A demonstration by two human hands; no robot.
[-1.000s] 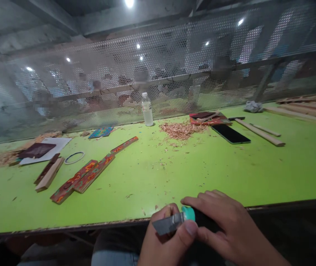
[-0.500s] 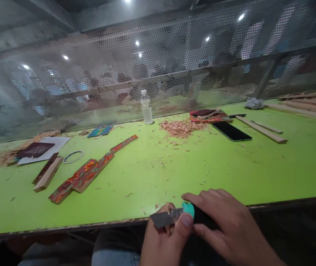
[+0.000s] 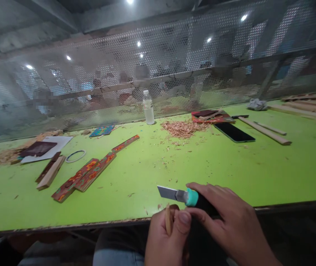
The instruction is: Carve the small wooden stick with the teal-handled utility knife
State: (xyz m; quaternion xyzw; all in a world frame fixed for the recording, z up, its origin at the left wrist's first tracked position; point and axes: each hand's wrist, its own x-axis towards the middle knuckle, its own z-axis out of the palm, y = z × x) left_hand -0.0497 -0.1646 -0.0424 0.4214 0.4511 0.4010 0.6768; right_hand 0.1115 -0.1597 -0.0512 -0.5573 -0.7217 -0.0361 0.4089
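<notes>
My right hand (image 3: pixel 231 218) is wrapped round the black handle of a carving knife (image 3: pixel 191 197) with a turquoise collar. Its flat, slanted blade points left, just above my other hand and apart from it. Closed at the table's front edge, my left hand (image 3: pixel 166 236) pinches a small piece of wood (image 3: pixel 168 220) between thumb and fingers. Only the wood's narrow light end shows; the rest is hidden in the fist. A few shavings lie on the green table (image 3: pixel 135 173) just beyond.
Painted wooden strips (image 3: pixel 95 171) and a tape ring (image 3: pixel 75 156) lie to the left. Farther back are a water bottle (image 3: pixel 148 109), a heap of shavings (image 3: pixel 181 128), a phone (image 3: pixel 234 132) and a wooden stick (image 3: pixel 266 130). A perforated metal screen (image 3: pixel 171 77) borders the far edge.
The knife has lifted off the wood and moved up and slightly right, away from my left hand. The piece of wood now shows more clearly between my left fingers.
</notes>
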